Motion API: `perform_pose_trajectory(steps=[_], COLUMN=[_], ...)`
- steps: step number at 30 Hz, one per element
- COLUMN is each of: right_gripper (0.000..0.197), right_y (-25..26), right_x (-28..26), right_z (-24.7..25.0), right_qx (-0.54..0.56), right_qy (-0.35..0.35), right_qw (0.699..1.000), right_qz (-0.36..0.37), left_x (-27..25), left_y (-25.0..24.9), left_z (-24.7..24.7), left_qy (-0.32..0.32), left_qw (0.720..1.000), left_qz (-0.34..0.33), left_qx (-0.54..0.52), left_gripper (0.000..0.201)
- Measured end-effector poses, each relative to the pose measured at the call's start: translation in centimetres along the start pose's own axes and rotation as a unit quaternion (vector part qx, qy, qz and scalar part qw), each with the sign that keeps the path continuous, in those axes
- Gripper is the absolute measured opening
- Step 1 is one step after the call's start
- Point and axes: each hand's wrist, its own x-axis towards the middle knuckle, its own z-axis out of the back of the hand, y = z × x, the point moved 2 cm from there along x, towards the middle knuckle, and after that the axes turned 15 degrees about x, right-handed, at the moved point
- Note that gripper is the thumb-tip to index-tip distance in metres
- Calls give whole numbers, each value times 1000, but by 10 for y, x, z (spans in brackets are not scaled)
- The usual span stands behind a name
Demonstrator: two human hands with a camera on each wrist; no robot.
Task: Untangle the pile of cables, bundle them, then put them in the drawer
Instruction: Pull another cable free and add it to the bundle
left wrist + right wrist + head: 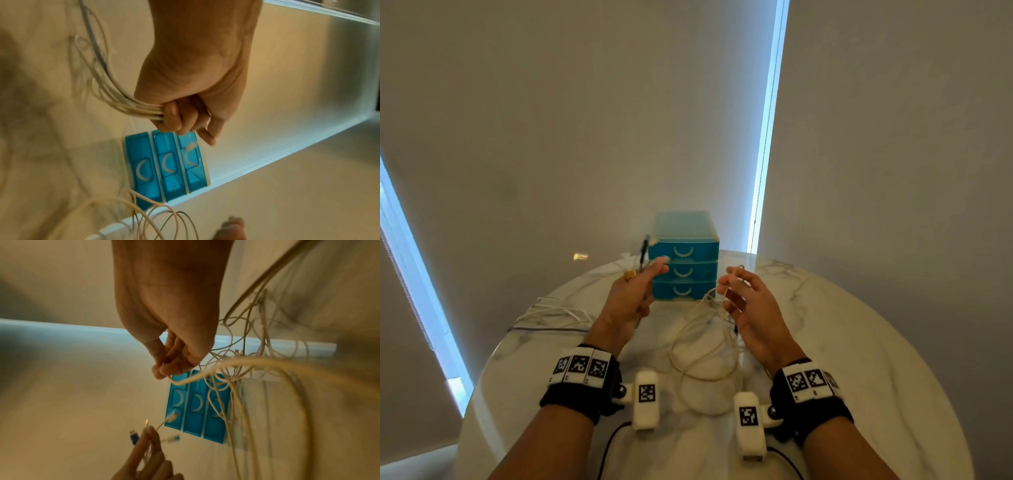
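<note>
My left hand [635, 291] is raised in front of the blue drawer unit [685, 260] and grips a bunch of pale cables [123, 100], whose plug ends [156, 426] stick up past the fingers. To its right, my right hand [739, 294] pinches a strand of the cream cable tangle [705, 342], which hangs in loops down to the marble table [842, 342]. The wrist views show the same grips: left hand [180, 116] curled round the bunch, right hand [170, 363] pinching a cream cable [226, 368]. All three drawers [166, 165] are closed.
More white and grey cables [551, 317] lie on the table's left part. The round table ends close behind the drawer unit, against grey blinds [585, 137]. Black leads [613, 442] run from my wrist cameras near the front edge.
</note>
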Motion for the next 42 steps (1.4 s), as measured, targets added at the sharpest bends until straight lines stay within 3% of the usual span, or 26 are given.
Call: perform_pose_trajectory(steps=[3,8,11,15,19,21,24,27,30,35,42], right_gripper=[24,37,44,35,24,25,21,22,30,29,19], right_y=[-13,-27,-31,-32,-24,-23,-24,-21,-16,-18,-22], right_x=[-5,-15,-20,-21,-17,-16,-13,-14,-19,-21,-16], right_z=[-6,-18,-22,-23,-13,-8,-8,-19,-30,-27,-25], right_qx=[-107,-250,-310,-330,-313,-322,-304,-241,-209,-199,-115], right_qy=[73,160,184,145,71,57,49,50,54,28,-30], right_qw=[991,954,931,931,945,942,947,968,977,979,993], right_qz=[-26,-49,-59,-64,-61,-74,-95,-47,-2,11,8], left_x=[1,-10,-12,-12,-17,-15,-13,-17,-23,-30,-27], left_y=[3,-6,-7,-9,-18,-21,-20,-21,-25,-26,-22], left_z=[-4,-11,-11,-4,-4,-3,-2,-5,-15,-24,-25], left_qy=[-16,60,65,38,23,12,-6,-33,0,69,92], left_qw=[998,997,996,997,994,995,995,987,970,955,948], left_qz=[16,29,16,-19,-52,-72,-73,-68,-97,-101,-79], left_qx=[-53,30,66,72,90,72,61,140,223,272,295], left_gripper=[52,68,58,42,54,59,48,47,45,37,45])
